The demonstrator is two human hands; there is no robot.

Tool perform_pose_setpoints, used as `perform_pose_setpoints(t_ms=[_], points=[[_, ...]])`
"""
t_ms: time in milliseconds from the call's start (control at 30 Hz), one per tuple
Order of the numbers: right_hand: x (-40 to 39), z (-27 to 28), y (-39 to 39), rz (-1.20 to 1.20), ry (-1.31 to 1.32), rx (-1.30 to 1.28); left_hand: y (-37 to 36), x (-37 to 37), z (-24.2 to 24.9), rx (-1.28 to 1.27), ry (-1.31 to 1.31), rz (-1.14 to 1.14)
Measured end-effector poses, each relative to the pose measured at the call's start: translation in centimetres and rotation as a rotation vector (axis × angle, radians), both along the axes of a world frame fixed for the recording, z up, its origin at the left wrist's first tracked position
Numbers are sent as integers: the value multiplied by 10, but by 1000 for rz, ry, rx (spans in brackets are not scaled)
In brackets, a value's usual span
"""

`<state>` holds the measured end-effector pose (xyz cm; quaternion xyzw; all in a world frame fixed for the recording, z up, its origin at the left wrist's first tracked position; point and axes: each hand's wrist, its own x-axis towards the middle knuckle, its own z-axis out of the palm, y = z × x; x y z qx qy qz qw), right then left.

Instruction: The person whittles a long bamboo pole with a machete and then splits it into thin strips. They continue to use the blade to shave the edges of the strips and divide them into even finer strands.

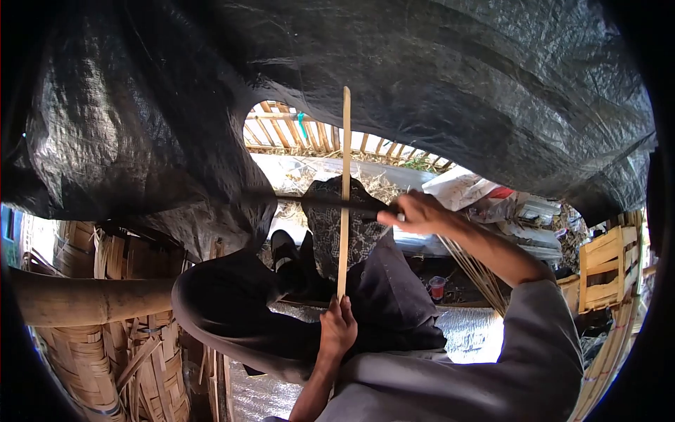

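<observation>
My left hand [339, 325] is closed around the lower end of a long, pale bamboo strip [346, 141], which points away from me. My right hand [418, 213], slightly blurred, grips the handle of a long dark knife [320, 202]. The blade reaches leftward and crosses the strip at about mid-length. Beneath both lies a dark patterned cloth [323, 239] draped over my raised knee. My other leg [232, 299] is bent to the left.
A black plastic sheet [457, 70] hangs low ahead. To the left are a thick bamboo pole [91, 299] and woven bamboo baskets [77, 359]. A small red cup [437, 287], thin strips [481, 278] and a wooden crate [601, 271] are on the right. Shavings [383, 184] lie beyond my knee.
</observation>
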<state>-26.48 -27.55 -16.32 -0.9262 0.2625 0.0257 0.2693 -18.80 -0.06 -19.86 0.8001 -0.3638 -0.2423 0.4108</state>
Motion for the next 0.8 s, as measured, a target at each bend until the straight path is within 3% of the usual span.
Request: perform_pose_setpoints(t_ms=[33,67,167,200,267,333,400,433,533,567,667,733,800], points=[[0,-7,-7,-132,-45,49,-1,0,1,-35,7,0],[1,-6,-9,-155,-66,-137,-2,1,2,-74,13,-1],[3,13,3,-186,79,29,0,2,-3,-92,-5,-14],[-1,17,8,-112,40,128,0,2,-2,-93,-11,-19],[-7,5,23,24,109,88,-1,-1,1,-48,-21,-6],[-11,-8,29,209,-178,-303,0,-1,1,-51,-53,-12],[-6,2,16,178,2,-155,6,-4,1,-38,-78,-23],[-5,-14,-1,129,-41,-85,6,-4,1,-15,-107,-16],[0,-24,-41,-329,-13,181,5,-2,-2,-62,-99,-9],[2,-17,-40,-332,-20,174,2,0,-3,-130,-61,-11],[3,-5,-29,-291,101,316,4,-1,-4,-50,-121,-7],[-1,7,-9,-70,59,269,7,-2,-7,-36,-157,-29],[-5,3,4,50,7,15,5,-3,-3,-16,-192,-46]])
